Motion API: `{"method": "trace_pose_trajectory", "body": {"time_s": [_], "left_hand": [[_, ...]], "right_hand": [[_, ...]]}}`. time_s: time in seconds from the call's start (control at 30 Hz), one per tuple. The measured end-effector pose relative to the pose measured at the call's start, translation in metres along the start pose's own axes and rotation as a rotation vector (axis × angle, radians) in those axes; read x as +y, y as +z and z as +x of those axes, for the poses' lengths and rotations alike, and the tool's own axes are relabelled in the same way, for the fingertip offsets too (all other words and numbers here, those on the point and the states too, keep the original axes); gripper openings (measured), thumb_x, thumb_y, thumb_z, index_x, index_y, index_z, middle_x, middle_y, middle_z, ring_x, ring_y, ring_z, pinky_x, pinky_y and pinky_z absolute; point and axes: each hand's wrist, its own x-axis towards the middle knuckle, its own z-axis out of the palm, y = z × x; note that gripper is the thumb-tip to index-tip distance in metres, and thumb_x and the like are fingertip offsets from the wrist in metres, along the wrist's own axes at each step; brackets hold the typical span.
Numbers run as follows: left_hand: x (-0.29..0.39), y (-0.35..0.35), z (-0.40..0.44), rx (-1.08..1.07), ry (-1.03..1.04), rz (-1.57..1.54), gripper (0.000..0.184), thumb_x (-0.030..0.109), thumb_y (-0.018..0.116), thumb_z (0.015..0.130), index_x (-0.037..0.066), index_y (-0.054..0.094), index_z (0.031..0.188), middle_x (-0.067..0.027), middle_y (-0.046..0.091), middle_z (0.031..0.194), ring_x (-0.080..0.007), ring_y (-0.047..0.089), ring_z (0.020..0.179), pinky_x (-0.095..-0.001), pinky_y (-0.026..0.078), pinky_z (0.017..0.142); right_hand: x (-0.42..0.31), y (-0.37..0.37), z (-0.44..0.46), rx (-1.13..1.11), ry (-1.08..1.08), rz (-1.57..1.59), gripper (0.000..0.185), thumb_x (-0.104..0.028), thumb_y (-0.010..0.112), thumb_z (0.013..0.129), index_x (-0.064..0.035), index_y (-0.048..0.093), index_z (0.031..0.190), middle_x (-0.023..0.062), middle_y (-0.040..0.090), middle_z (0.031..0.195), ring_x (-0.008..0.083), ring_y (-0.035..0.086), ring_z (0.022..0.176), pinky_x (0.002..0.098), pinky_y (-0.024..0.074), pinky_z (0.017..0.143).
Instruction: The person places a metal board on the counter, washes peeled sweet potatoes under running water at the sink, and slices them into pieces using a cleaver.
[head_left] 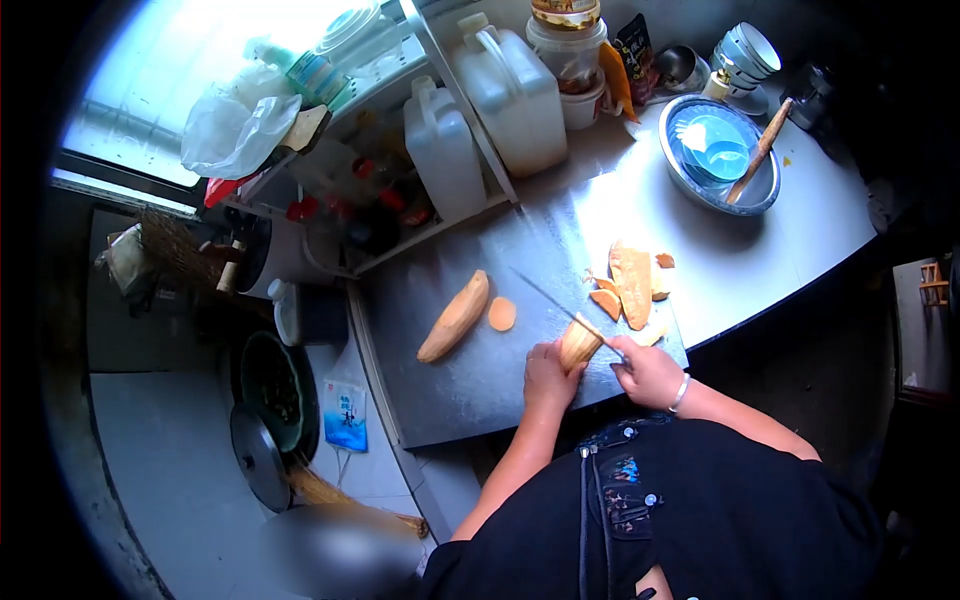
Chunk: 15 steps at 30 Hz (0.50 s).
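My left hand (549, 377) is closed around a peeled orange sweet potato piece (579, 346) near the front edge of the grey work surface (440, 400). In my right hand (651, 374) is the handle of a knife (548, 290); its thin blade points away to the upper left, by the far end of that piece. A whole peeled sweet potato (453, 317) lies to the left, with a round slice (502, 314) beside it. Just beyond my right hand are a large cut sweet potato piece (631, 285) and several smaller chunks (606, 302).
At the back right stands a metal basin (668, 165) holding a blue plastic bowl (715, 147) and a wooden stick (764, 150). White jugs (515, 105) and a crowded shelf (440, 240) line the back. A round lid (260, 460) and a dark green basin (272, 385) sit lower left.
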Motion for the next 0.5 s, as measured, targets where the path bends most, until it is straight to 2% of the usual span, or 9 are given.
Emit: {"method": "trace_pose_trajectory", "body": {"time_s": [0.07,0.23,0.3,0.33,0.37,0.43,0.47,0.5], "left_hand": [[0.001,0.001,-0.001,0.029,-0.024,0.012,0.049,0.018,0.075,0.063,0.002,0.057,0.106,-0.0165,0.054,0.098,-0.0359,0.050,0.095,-0.0420,0.043,0.083],[0.003,-0.003,0.002,-0.039,-0.063,0.015,0.052,0.019,0.075,0.062,0.002,0.058,0.108,-0.0154,0.055,0.100,-0.0342,0.051,0.096,-0.0402,0.043,0.084],[0.001,-0.002,0.001,-0.058,-0.073,0.018,0.052,0.020,0.075,0.063,0.002,0.058,0.109,-0.0148,0.055,0.101,-0.0337,0.052,0.095,-0.0398,0.043,0.084],[-0.004,0.002,0.000,-0.009,-0.035,0.023,0.053,0.020,0.076,0.063,0.002,0.058,0.110,-0.0144,0.056,0.101,-0.0333,0.052,0.095,-0.0395,0.043,0.084],[-0.007,0.003,-0.001,0.041,0.003,0.031,0.054,0.021,0.076,0.063,0.003,0.057,0.110,-0.0140,0.056,0.101,-0.0328,0.052,0.095,-0.0393,0.043,0.084],[-0.010,0.002,0.001,0.067,0.042,0.030,0.054,0.019,0.076,0.063,0.002,0.057,0.110,-0.0141,0.055,0.099,-0.0334,0.052,0.093,-0.0395,0.044,0.083],[-0.011,0.002,0.001,0.089,0.079,0.024,0.054,0.018,0.076,0.062,0.002,0.056,0.110,-0.0142,0.055,0.098,-0.0340,0.051,0.092,-0.0398,0.044,0.081],[-0.011,0.002,-0.001,0.082,0.078,0.025,0.054,0.018,0.076,0.062,0.002,0.056,0.110,-0.0142,0.055,0.098,-0.0340,0.051,0.092,-0.0398,0.044,0.081]], "right_hand": [[0.009,0.009,0.006,-0.178,0.210,-0.139,0.031,-0.016,0.055,0.082,-0.0054,0.047,0.110,0.0236,0.061,0.079,0.0389,0.060,0.077,0.0433,0.0471,0.071],[0.031,0.011,0.014,-0.142,0.161,-0.105,0.029,-0.016,0.056,0.082,-0.0054,0.048,0.108,0.0241,0.061,0.081,0.0402,0.060,0.079,0.0429,0.0468,0.073],[0.058,0.008,0.020,-0.137,0.026,-0.013,0.033,-0.019,0.056,0.083,-0.0021,0.049,0.109,0.0191,0.063,0.085,0.0339,0.062,0.078,0.0401,0.0481,0.074],[0.039,-0.019,0.026,-0.338,0.241,0.205,0.027,-0.019,0.057,0.084,-0.0015,0.051,0.103,0.0123,0.061,0.072,0.0229,0.061,0.063,0.0350,0.0499,0.061],[0.053,-0.021,0.031,-0.401,0.371,0.456,0.020,-0.017,0.056,0.085,-0.0023,0.051,0.098,0.0065,0.055,0.062,0.0135,0.055,0.052,0.0289,0.0469,0.048],[0.061,-0.024,0.033,-0.400,0.408,0.703,0.015,-0.016,0.055,0.087,-0.0038,0.051,0.095,0.0032,0.049,0.056,0.0090,0.050,0.045,0.0246,0.0423,0.040],[0.058,-0.025,0.034,-0.402,0.407,0.704,0.015,-0.016,0.055,0.087,-0.0038,0.051,0.095,0.0032,0.049,0.056,0.0090,0.050,0.045,0.0246,0.0423,0.040],[0.053,-0.025,0.031,-0.372,0.408,0.588,0.018,-0.017,0.055,0.086,-0.0037,0.052,0.097,0.0064,0.053,0.059,0.0139,0.054,0.049,0.0286,0.0452,0.045]]}}
